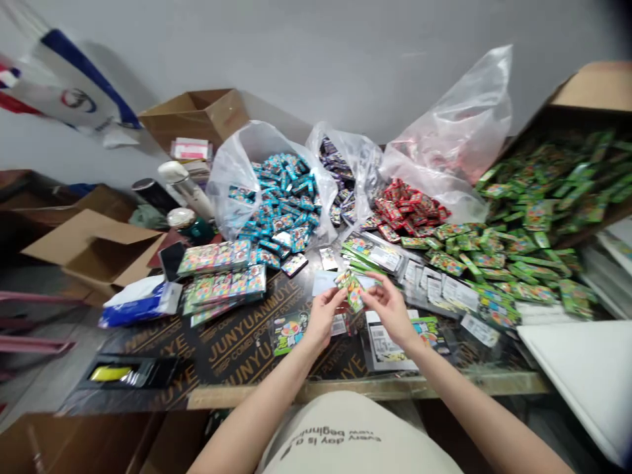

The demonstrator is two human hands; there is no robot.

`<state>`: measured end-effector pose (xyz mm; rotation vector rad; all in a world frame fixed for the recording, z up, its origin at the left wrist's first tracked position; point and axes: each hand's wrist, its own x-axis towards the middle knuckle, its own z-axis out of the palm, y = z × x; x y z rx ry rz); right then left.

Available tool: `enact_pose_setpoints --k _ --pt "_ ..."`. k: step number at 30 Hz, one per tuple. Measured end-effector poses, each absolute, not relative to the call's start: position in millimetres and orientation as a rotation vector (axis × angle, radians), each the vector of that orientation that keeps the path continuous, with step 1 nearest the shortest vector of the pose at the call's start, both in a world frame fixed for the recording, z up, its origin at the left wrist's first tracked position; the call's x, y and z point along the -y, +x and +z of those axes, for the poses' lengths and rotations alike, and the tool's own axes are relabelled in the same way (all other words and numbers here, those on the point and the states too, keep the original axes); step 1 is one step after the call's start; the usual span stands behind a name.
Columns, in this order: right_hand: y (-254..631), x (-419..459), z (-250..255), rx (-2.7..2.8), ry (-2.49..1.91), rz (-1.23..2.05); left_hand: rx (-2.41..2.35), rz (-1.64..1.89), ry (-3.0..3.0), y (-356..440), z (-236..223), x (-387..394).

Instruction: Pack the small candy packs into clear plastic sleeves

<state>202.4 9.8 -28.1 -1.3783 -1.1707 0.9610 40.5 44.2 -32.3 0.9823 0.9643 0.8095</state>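
Observation:
Between my two hands, above the middle of the table's near part, is a small green printed packet (351, 291). My left hand (323, 318) pinches its left side, and my right hand (389, 307) has thumb and fingers on its right side. Below my left hand lies a green and black printed card (289, 332). Under my right hand are a white label sheet (388, 342) and another green and black card (430, 334). Flat printed sleeves with barcode labels (434, 286) fan out just beyond my right hand.
Piles of blue packets (284, 197), dark purple packets (338, 168), red packets (412, 207) and green packets (533, 217) line the back. Stacked clear-wrapped packs (224, 283) sit left, near a white-capped bottle (185, 187) and an open carton (108, 253). A white board (582, 375) stands right.

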Motion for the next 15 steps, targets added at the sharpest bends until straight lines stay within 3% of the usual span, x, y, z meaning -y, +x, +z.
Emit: enact_pose_setpoints --k 8,15 --pt "179 19 -35 1.361 -1.012 1.178 -0.658 0.544 0.547 22 -26 -26" --pt "177 24 -19 1.959 -1.304 0.745 -0.877 0.676 0.762 13 -33 -14"
